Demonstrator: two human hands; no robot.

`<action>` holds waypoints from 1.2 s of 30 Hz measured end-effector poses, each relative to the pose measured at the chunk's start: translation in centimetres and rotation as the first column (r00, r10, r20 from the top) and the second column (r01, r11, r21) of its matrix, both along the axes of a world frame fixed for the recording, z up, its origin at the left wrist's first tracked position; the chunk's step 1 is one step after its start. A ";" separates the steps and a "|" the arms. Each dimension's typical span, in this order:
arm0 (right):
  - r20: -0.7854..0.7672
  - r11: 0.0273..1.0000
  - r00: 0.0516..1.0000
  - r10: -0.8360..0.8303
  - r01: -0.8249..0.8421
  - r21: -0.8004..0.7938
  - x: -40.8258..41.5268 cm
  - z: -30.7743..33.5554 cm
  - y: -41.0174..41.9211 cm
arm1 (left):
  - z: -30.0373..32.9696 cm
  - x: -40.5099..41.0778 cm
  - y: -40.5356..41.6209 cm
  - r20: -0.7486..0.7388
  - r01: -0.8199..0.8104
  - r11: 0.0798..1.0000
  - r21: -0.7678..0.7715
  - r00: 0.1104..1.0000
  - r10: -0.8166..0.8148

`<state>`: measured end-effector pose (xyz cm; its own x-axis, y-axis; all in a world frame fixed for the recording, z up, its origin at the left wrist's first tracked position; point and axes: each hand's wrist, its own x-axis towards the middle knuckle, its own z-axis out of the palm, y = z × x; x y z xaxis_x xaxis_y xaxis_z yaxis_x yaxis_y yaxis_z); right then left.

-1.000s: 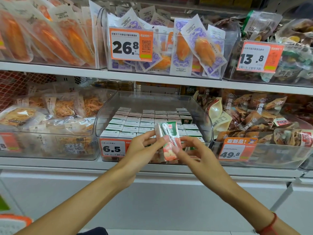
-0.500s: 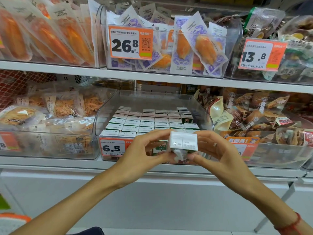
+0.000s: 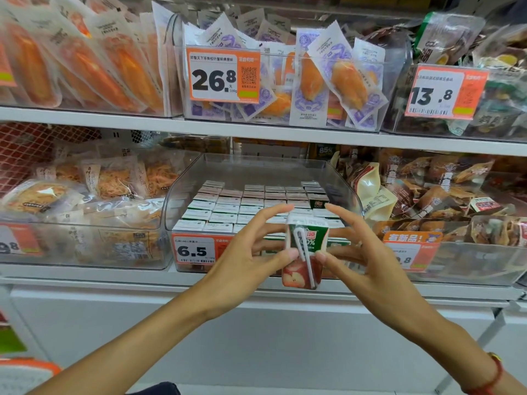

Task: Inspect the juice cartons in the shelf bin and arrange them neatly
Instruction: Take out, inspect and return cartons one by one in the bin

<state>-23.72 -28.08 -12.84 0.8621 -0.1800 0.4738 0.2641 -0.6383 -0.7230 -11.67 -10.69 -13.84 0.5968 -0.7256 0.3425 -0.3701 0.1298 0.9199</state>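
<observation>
A small green and red juice carton (image 3: 305, 252) with a white straw stuck to its face stands upright in front of the clear shelf bin (image 3: 182, 195). My left hand (image 3: 251, 249) pinches its left side with the thumb and fingertips. My right hand (image 3: 359, 252) pinches its right side the same way, other fingers spread. Inside the bin, several rows of matching cartons (image 3: 242, 206) stand upright with white tops showing. One carton (image 3: 318, 202) at the back right shows a dark green face.
The bin carries a 6.5 price tag (image 3: 194, 249) on its front. Bins of bagged snacks (image 3: 85, 201) sit to the left and brown packets (image 3: 445, 201) to the right. An upper shelf (image 3: 256, 132) holds more packets close above.
The carton has turned between my hands from lying with its white top toward me to standing upright with the straw side facing me. Both hands stayed in front of the bin.
</observation>
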 end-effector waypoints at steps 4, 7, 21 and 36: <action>-0.047 0.977 0.998 0.040 -0.049 -0.206 0.0 -0.5 -0.2 | -0.3 0.5 -0.1 -0.221 -0.008 0.999 -0.054 0.975 -0.004; -0.117 0.983 0.990 0.077 -0.095 -0.157 0.1 -0.5 -0.3 | -0.1 0.9 0.0 -0.430 0.017 0.998 -0.065 0.902 -0.043; -0.269 0.816 0.963 0.004 0.152 0.557 1.1 -0.4 0.3 | -0.1 0.8 -0.4 -0.624 0.158 0.938 0.310 0.778 0.075; -0.220 0.721 0.967 0.128 0.062 0.691 0.9 0.0 0.8 | 0.1 -0.5 -1.3 -0.296 -0.049 0.999 0.000 0.954 0.047</action>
<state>-22.85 -27.32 -12.83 0.9396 -0.3420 0.0123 0.0373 0.0666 -0.9971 -12.16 -12.00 -13.75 0.7064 -0.6917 0.1505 -0.0873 0.1259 0.9882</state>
